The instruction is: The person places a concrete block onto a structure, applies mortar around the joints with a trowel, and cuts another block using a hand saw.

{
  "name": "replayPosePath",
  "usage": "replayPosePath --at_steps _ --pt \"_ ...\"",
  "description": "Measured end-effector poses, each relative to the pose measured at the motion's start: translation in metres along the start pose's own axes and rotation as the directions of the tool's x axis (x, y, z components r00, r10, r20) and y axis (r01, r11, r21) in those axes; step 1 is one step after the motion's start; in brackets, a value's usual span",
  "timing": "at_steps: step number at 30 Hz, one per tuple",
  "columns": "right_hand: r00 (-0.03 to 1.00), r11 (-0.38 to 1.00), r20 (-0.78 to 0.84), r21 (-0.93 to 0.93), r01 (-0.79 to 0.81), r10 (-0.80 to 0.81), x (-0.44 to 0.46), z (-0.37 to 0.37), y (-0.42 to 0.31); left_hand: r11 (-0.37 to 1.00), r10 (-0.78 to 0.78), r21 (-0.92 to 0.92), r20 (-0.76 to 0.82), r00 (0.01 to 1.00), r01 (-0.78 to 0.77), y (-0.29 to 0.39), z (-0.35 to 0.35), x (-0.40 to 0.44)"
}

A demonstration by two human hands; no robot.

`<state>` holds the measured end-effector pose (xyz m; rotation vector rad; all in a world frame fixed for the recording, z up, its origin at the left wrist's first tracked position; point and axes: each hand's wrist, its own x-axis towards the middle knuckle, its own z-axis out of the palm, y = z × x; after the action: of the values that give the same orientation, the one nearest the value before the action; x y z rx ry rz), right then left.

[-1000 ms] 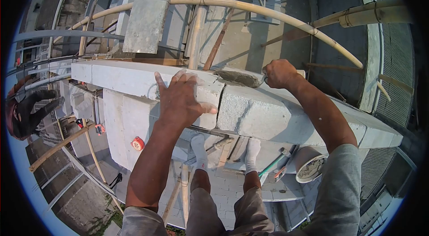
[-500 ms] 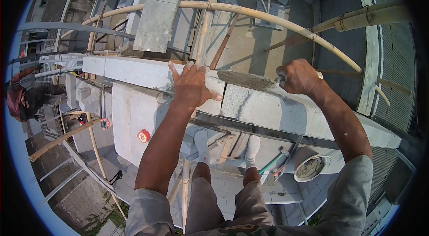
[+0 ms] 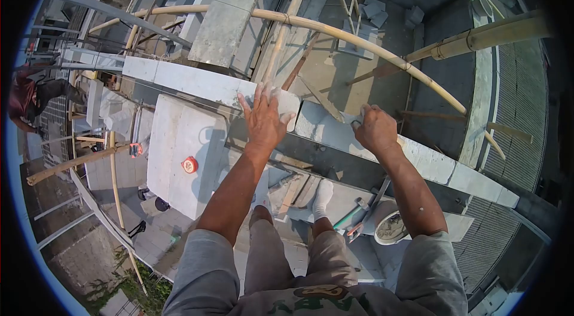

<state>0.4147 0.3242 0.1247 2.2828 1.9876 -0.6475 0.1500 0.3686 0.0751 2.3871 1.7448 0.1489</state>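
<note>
Block (image 3: 290, 102) sits on top of the wall (image 3: 194, 83) in the head view, just left of a narrow gap before the neighbouring block (image 3: 326, 127). The left hand (image 3: 263, 120) lies on it, fingers spread, grasping nothing; the right hand (image 3: 376, 130) is closed around the trowel (image 3: 323, 101), whose blade reaches over the wall's far side. Uneven pressure from the left palm might shift the piece; a low blade could chip the edge. The hammer (image 3: 351, 214) near the socked foot (image 3: 323, 196) could trip a careless step.
</note>
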Motion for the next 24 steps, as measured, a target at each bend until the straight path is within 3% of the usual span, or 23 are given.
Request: replayPosePath --at_steps 2,7,9,11,14,17,20,23,24 --pt "1.0 0.999 0.014 -0.053 -0.012 0.012 0.006 0.001 -0.013 0.992 -0.069 -0.114 -0.06 0.996 0.062 0.002 -0.008 -0.033" --pt "0.999 0.965 0.038 -0.261 0.038 -0.029 0.019 0.002 -0.041 0.956 -0.231 -0.144 0.158 0.96 0.254 0.003 -0.004 -0.151" --pt "0.996 0.938 0.092 -0.346 0.031 0.001 0.022 0.003 -0.052 0.916 -0.345 -0.099 0.299 0.89 0.388 0.003 0.003 -0.202" --pt "0.99 0.909 0.144 -0.414 0.052 0.009 0.015 0.009 -0.06 0.872 -0.389 -0.154 0.36 0.848 0.465 0.008 -0.002 -0.245" --pt "0.978 0.863 0.206 -0.487 0.136 -0.039 0.005 0.014 -0.068 0.841 -0.439 -0.085 0.471 0.765 0.534 0.008 0.016 -0.304" --pt "0.951 0.811 0.287 -0.526 0.256 -0.114 -0.009 -0.001 -0.066 0.805 -0.445 -0.091 0.561 0.699 0.586 0.011 0.008 -0.325" --pt "0.928 0.806 0.323 -0.49 0.331 -0.184 -0.04 -0.047 -0.062 0.765 -0.472 -0.13 0.553 0.687 0.631 0.015 -0.013 -0.321" --pt "0.919 0.815 0.384 -0.503 0.288 -0.088 -0.059 -0.086 -0.052 0.73 -0.535 -0.115 0.518 0.667 0.674 0.002 -0.009 -0.314" --pt "0.948 0.864 0.317 -0.464 0.194 -0.043 -0.064 -0.092 -0.048 0.724 -0.542 -0.13 0.5 0.675 0.677 -0.004 -0.006 -0.312"
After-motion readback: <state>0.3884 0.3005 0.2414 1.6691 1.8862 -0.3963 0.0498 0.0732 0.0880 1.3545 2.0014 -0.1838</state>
